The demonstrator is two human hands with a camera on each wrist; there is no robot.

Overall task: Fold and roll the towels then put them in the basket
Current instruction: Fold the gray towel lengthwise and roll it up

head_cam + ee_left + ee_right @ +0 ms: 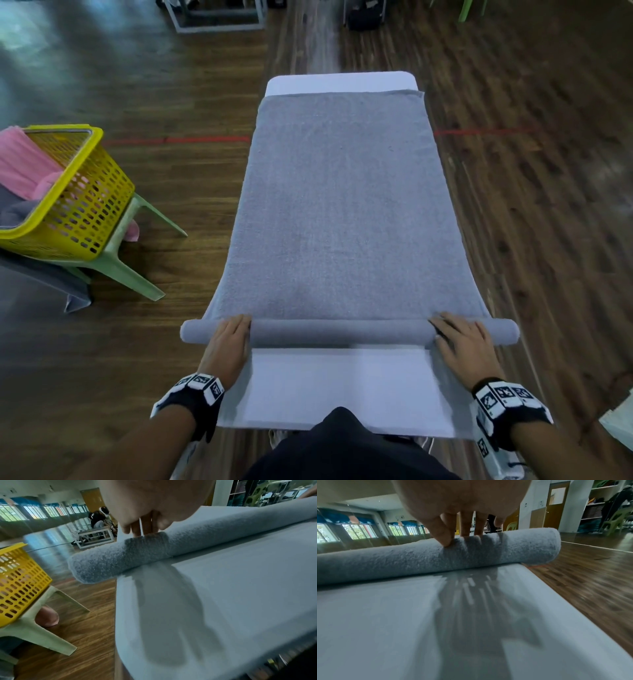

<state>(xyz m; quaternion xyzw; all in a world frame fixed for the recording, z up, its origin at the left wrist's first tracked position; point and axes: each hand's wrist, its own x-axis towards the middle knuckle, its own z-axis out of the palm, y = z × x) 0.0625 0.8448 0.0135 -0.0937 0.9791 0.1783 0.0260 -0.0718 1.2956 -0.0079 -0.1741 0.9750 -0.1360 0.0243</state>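
A grey towel (335,205) lies lengthwise on the white table (342,387), its near end wound into a thin roll (342,331) that sticks out past both table sides. My left hand (230,334) rests flat on the roll (120,557) near its left end, fingers (145,524) straight on top. My right hand (457,337) presses the roll (402,559) near its right end, fingers (467,524) straight. The yellow basket (78,202) stands at the left on a green stool, with pink and grey towels in it.
The green stool (126,260) under the basket (18,577) stands on the wooden floor left of the table. A grey cloth (51,281) hangs below the basket. A metal frame (219,17) stands far back. Bare table top (385,628) lies between me and the roll.
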